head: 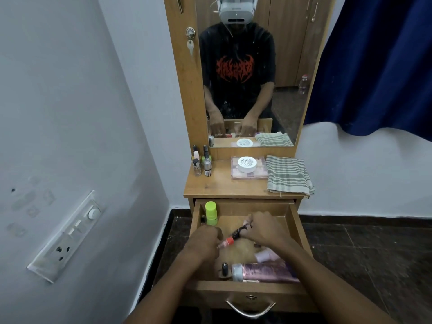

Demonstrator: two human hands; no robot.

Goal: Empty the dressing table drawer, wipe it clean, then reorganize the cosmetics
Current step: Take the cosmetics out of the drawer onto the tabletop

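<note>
A pale wall is flanking the narrow wooden table (pixel 224 185), whose drawer (pixel 295 220) is standing open below. Inside it, the left hand (pixel 205 240) is pinching an orange-capped tube (pixel 228 242) while the right hand (pixel 261 229) is closing on a dark slim tube (pixel 239 231) (both probably light, hard and slippery). Holding each mid-body looks safest. A pink bottle (pixel 266 272) is lying at the drawer's front.
</note>
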